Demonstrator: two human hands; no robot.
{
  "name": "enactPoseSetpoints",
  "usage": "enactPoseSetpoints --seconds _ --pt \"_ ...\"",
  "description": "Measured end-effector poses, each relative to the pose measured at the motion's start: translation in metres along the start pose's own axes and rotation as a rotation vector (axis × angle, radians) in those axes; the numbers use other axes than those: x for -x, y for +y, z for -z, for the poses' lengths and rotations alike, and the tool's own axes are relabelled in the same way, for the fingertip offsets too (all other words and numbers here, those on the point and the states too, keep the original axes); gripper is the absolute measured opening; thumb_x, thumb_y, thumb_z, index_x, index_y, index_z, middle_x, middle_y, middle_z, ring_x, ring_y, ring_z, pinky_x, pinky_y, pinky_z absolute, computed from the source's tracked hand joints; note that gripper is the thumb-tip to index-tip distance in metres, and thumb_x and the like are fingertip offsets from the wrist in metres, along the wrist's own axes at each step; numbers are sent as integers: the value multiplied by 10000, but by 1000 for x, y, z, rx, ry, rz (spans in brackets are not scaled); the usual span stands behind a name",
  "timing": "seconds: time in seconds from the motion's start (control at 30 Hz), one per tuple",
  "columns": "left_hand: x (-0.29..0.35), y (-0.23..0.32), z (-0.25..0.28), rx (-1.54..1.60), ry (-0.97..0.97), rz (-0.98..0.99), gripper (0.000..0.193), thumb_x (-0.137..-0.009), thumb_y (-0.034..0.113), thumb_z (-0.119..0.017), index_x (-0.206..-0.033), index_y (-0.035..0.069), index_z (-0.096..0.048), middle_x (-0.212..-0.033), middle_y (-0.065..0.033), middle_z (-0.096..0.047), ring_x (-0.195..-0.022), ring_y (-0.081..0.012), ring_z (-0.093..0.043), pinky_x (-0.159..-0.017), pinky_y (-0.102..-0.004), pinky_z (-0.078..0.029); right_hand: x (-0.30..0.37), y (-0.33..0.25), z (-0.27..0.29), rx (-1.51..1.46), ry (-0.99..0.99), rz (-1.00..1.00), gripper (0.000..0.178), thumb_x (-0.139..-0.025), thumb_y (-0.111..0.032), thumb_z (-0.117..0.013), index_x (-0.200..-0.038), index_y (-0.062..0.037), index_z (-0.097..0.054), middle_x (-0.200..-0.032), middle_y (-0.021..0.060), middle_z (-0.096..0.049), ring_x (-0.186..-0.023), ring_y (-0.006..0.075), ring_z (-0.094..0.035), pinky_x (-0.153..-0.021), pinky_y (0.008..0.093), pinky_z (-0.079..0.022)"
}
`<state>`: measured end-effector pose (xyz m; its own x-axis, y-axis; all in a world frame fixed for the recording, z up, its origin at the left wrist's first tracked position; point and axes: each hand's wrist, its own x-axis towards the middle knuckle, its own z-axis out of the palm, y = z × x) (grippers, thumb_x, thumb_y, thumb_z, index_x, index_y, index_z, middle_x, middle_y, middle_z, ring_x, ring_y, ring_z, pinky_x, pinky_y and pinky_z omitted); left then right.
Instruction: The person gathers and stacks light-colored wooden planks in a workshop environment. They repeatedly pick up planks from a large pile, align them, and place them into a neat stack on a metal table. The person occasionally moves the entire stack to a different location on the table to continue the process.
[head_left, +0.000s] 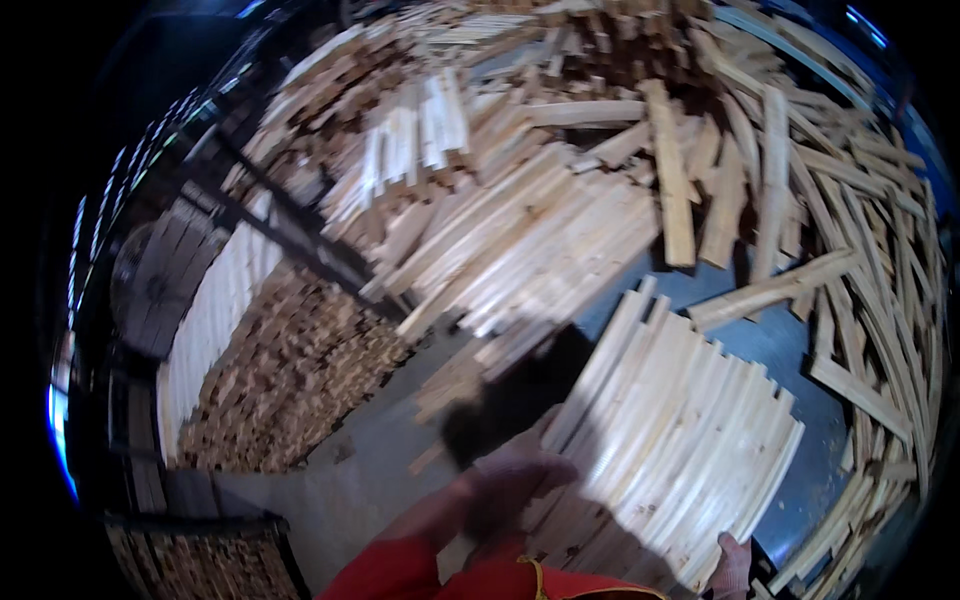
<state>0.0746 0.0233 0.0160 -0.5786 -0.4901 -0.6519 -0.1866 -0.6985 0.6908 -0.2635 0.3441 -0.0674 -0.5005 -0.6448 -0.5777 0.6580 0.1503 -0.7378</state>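
Observation:
A broad layer of pale wooden slats lies side by side in front of me, their far ends uneven. At its left edge is my left hand, in a light glove, with the thumb over the top and the fingers along the side. The right edge is gripped near its close corner by my right hand, thumb on top, its other fingers mostly hidden. My shadow covers the lower left of the slats. Motion blur softens the left hand.
Loose boards pile up along the right on a blue-grey metal surface. Beyond lie more stacked slats. On the left, a big stack shows its cut ends beside a dark metal bar. Grey floor runs between.

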Motion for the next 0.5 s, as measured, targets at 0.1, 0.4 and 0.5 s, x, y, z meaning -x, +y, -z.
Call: enactPoseSetpoints --seconds 0.1,0.4,0.5 --pt "17 -21 15 -16 72 89 1269 -826 -14 -794 -1765 151 44 -743 -87 -670 -570 -172 -632 -464 -314 -500 16 20 33 487 238 -59 426 -967 -209 -761 -1303 45 -700 -1023 210 -727 -1019 366 -715 -910 426 -579" --pt "128 -99 178 -137 -56 -511 1322 -822 123 -915 -1760 71 16 -1680 -141 -450 -1481 -183 -453 -1259 -347 -338 80 114 -43 651 75 48 475 -1068 -264 -598 -1253 170 -649 -1141 215 -722 -988 343 -620 -949 455 -534" --pt "221 -93 235 -229 46 -615 1298 -845 121 -907 -1760 73 12 -1707 -122 -428 -1499 -162 -430 -1267 -350 -317 119 132 -137 524 -59 104 582 -1047 -266 -611 -1459 135 -523 -1390 252 -628 -1213 373 -589 -1048 498 -508"
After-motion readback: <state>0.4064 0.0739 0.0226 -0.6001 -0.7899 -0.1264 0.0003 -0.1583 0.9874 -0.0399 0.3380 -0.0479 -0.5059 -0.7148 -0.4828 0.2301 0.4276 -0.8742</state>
